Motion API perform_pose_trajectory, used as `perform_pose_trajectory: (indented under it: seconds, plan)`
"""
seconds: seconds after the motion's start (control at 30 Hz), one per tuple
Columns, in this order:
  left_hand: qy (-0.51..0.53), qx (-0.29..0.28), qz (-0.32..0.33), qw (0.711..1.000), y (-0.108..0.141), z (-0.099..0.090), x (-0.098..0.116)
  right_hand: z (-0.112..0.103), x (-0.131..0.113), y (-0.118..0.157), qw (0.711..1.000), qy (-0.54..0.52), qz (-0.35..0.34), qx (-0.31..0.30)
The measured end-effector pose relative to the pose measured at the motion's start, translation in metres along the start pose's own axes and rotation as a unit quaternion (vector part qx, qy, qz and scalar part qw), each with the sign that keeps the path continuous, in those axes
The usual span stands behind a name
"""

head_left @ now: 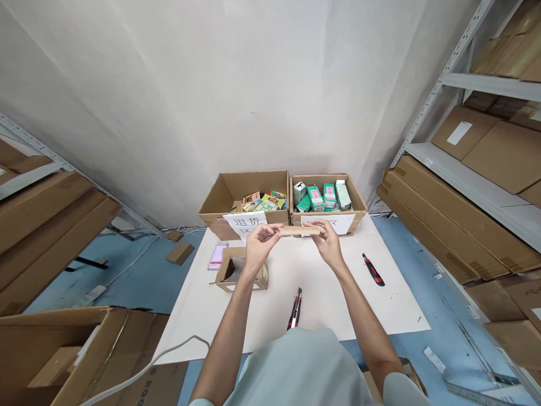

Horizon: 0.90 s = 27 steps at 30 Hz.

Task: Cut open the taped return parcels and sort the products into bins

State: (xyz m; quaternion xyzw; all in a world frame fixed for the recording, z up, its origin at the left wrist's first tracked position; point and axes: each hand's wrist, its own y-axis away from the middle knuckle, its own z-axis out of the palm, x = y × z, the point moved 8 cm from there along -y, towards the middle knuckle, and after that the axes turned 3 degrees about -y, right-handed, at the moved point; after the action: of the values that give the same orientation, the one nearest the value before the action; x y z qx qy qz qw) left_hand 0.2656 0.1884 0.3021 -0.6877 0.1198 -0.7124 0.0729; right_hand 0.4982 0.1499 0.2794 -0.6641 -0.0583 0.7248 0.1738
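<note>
Between my two hands, raised over the far half of the white table (313, 270), is a thin, flat tan-pink item (299, 231) seen nearly edge-on; its kind cannot be made out. My left hand (262, 243) pinches its left end and my right hand (326, 242) pinches its right end. Below my left hand stands a small opened cardboard box (243, 270). Behind my hands, a carton of colourful flat packs (236, 183) is on the left. Beside it stands a carton of green and white boxes (359, 206).
One red-black utility knife (295, 310) lies near the front edge, another utility knife (373, 270) at the right. A purple-pink card (217, 256) lies by the small box. Shelves with cartons (448, 225) flank the table. A large open carton (84, 355) and a white cable (143, 369) are front left.
</note>
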Motion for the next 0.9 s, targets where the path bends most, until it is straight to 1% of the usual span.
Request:
perform_pose_trajectory:
  seconds: [0.1, 0.23, 0.33, 0.5, 0.6, 0.67, 0.8, 0.9]
  plan:
    - [-0.007, -0.010, -0.033, 0.999, -0.002, 0.000, -0.007, -0.008, 0.009, -0.001, 0.999, 0.020, 0.015, 0.030]
    - [-0.025, -0.048, -0.047, 0.997, -0.001, 0.003, -0.013, -0.007, 0.007, 0.001, 0.999, 0.047, 0.009, -0.002]
    - [-0.035, -0.055, -0.056, 0.996, 0.001, 0.003, -0.016, -0.008, 0.002, 0.003, 0.998, 0.068, 0.008, -0.015]
    - [-0.038, -0.062, -0.050, 0.996, 0.003, 0.001, -0.005, -0.010, -0.003, 0.003, 0.998, 0.063, 0.011, -0.028]
    - [-0.044, -0.069, -0.044, 0.996, 0.004, 0.003, 0.003, -0.010, -0.005, 0.004, 0.999, 0.042, 0.026, -0.020]
    - [-0.047, -0.070, -0.053, 0.995, 0.003, 0.005, 0.004, -0.006, -0.007, 0.005, 0.999, 0.033, 0.040, -0.017]
    - [-0.035, -0.054, -0.082, 0.995, 0.002, 0.005, -0.006, 0.001, -0.009, 0.006, 0.997, 0.036, 0.062, -0.010]
    - [-0.029, -0.057, -0.088, 0.994, 0.002, 0.006, -0.018, 0.002, -0.006, 0.006, 0.997, 0.047, 0.067, -0.014]
